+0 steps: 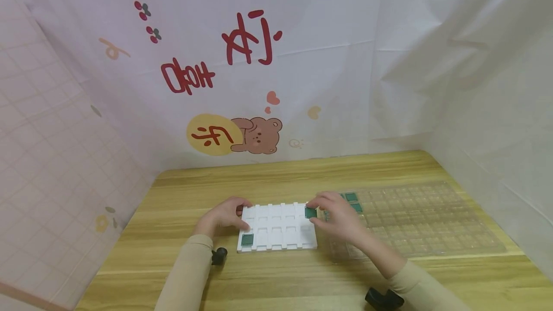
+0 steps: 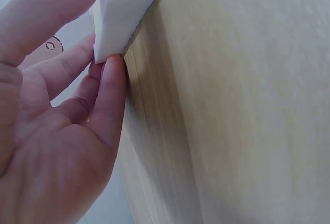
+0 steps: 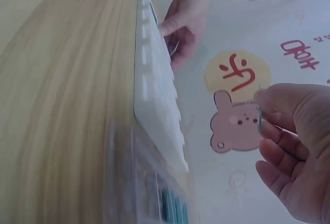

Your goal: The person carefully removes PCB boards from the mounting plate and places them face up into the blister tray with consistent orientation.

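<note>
A white compartmented tray lies on the table, with one small green circuit board in its near-left compartment. At the tray's left end my left hand grips it, thumb on the near side and fingers by the far corner; the left wrist view has fingertips at the white edge. My right hand pinches another green circuit board between thumb and fingers over the tray's far-right corner. In the right wrist view this board appears edge-on, raised above the tray.
A clear plastic tray with many pockets lies to the right, close beside the white one. Several green boards sit at its left end, partly behind my right hand. Printed cloth hangs behind the wooden table.
</note>
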Tool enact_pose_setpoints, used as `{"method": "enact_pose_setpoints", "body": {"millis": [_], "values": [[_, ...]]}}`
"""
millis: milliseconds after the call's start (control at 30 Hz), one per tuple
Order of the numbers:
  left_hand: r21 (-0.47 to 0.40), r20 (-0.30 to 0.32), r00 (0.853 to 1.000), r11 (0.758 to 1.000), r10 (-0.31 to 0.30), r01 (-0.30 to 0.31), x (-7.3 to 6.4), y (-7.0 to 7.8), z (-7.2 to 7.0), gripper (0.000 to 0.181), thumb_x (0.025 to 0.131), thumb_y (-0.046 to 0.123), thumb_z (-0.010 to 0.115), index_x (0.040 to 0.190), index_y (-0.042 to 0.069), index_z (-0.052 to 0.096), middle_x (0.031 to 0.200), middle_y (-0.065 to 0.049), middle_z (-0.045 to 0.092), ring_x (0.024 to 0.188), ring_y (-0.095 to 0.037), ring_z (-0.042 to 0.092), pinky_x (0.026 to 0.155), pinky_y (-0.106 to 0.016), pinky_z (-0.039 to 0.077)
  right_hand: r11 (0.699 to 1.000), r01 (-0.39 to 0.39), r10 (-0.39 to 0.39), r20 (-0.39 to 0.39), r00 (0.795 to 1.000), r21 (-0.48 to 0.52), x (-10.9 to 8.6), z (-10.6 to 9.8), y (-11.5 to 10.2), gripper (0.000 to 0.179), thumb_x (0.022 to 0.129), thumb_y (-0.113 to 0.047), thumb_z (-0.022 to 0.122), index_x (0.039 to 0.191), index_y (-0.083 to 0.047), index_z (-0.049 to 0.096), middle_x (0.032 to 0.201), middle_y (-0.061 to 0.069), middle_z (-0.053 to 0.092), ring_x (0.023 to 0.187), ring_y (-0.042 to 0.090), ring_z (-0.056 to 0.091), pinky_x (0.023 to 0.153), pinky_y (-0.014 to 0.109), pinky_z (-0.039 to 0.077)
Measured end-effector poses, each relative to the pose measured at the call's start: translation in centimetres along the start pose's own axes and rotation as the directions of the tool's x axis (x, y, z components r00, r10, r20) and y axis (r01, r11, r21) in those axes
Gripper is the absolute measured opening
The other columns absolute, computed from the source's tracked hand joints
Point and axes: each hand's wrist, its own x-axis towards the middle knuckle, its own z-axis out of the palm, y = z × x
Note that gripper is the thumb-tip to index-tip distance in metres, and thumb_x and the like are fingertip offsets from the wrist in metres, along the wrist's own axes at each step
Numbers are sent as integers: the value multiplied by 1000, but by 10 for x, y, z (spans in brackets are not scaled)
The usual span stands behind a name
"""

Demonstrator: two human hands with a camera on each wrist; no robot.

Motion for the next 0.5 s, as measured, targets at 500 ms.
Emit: {"method": "enact_pose_setpoints", "body": {"millis": [500], "values": [[26,-28,1000,1000,-9,10,0,1,1,62,67,7,91,122,3,62,119,-6,58,109,-21,54,99,-43,44,999,-3,4,28,1000,-36,-20,-29,32,31,77,-7,84,106,-9,71,108,3,65,97,22,59,80,40,53]]}}
